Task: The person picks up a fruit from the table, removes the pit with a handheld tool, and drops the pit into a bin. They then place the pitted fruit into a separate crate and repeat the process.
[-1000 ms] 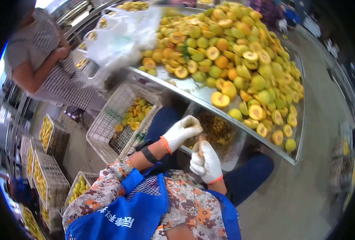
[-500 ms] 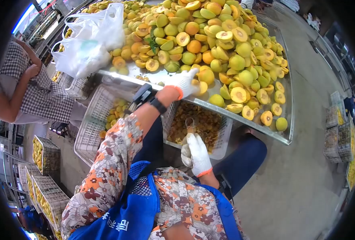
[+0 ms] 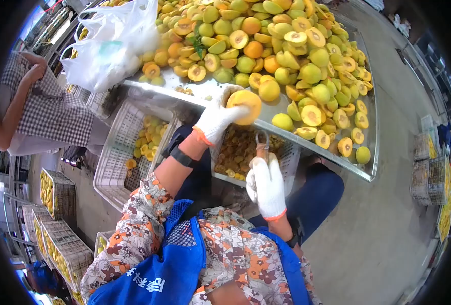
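Observation:
In my left hand, gloved in white, is a halved yellow peach, its cut face turned up toward me. It is just above the near edge of the metal table. Lower and to the right, my white-gloved right hand is closed round the handle of a peach pitting spoon, whose metal loop points up, apart from the peach half. A large heap of halved peaches covers the table beyond both hands.
Under the table edge stands a white crate of brown-yellow scraps. Another white crate holds peach halves at my left. A white plastic bag lies on the table's left. A person in a checked apron is beyond.
My left hand has come back from the heap toward me with a peach half, turned cut face up. My right hand has risen slightly and shifted right with the pitting spoon.

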### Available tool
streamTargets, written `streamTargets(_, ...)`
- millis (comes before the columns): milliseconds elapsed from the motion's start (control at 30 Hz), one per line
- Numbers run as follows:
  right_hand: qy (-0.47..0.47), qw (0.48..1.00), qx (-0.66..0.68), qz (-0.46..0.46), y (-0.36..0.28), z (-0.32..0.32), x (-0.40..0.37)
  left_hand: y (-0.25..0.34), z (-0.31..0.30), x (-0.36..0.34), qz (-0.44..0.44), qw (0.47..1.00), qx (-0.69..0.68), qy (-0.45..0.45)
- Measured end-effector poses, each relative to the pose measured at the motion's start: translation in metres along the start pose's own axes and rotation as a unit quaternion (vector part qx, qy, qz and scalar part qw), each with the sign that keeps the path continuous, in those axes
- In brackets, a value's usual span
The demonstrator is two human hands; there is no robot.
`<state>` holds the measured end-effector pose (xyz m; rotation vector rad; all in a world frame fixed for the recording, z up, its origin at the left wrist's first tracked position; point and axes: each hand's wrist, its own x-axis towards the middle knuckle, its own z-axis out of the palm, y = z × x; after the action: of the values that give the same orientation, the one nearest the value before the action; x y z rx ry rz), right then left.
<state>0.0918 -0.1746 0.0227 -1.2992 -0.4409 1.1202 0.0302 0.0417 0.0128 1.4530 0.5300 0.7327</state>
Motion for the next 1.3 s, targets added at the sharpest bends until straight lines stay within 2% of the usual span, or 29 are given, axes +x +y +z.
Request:
streamTargets(33,0.01,0.997,-0.061,-0.039,-0.002,0.003,0.002,0.011,0.002,-0.014,-0.042,0.989,-0.141,0.003)
streamTargets(67,0.006,0.997,-0.062,-0.036,-0.006,0.006,0.004,0.025,0.004,-0.027,-0.109,0.973,-0.2,0.021)
streamTargets(133,0.001,0.974,-0.199,-0.104,-0.013,0.013,0.007,0.026,0.004,-0.04,-0.094,0.965,-0.243,0.016)
streamTargets(167,0.0,0.974,-0.201,-0.101,-0.016,0.018,0.007,0.025,0.005,-0.046,-0.077,0.956,-0.285,0.006)
streamTargets(200,0.013,0.953,-0.257,-0.159,-0.018,0.025,0.007,0.021,0.005,-0.051,-0.078,0.944,-0.32,-0.001)
streamTargets(267,0.032,0.89,-0.365,-0.273,-0.015,0.029,0.006,0.021,0.007,-0.056,-0.057,0.947,-0.317,0.008)
streamTargets(367,0.059,0.858,-0.406,-0.309,-0.011,0.032,0.005,0.025,0.011,-0.065,-0.017,0.96,-0.277,0.027)
streamTargets(500,0.082,0.864,-0.428,-0.252,-0.012,0.039,0.001,0.03,0.016,-0.074,0.004,0.978,-0.193,0.081)
streamTargets(567,0.096,0.822,-0.494,-0.265,-0.01,0.039,0.0,0.032,0.019,-0.078,0.013,0.981,-0.165,0.098)
streamTargets(600,0.096,0.823,-0.494,-0.265,-0.01,0.04,-0.001,0.033,0.021,-0.08,0.023,0.98,-0.162,0.109)
streamTargets(667,0.122,0.789,-0.533,-0.281,-0.01,0.043,-0.004,0.036,0.023,-0.084,0.033,0.979,-0.159,0.12)
streamTargets(933,0.142,0.775,-0.531,-0.312,-0.003,0.039,-0.005,0.046,0.032,-0.094,0.067,0.98,-0.125,0.143)
streamTargets(1167,0.128,0.761,-0.552,-0.317,-0.002,0.039,-0.007,0.041,0.033,-0.098,0.053,0.978,-0.144,0.141)
streamTargets(1300,0.119,0.749,-0.578,-0.303,0.003,0.04,-0.007,0.044,0.031,-0.103,0.073,0.985,-0.05,0.149)
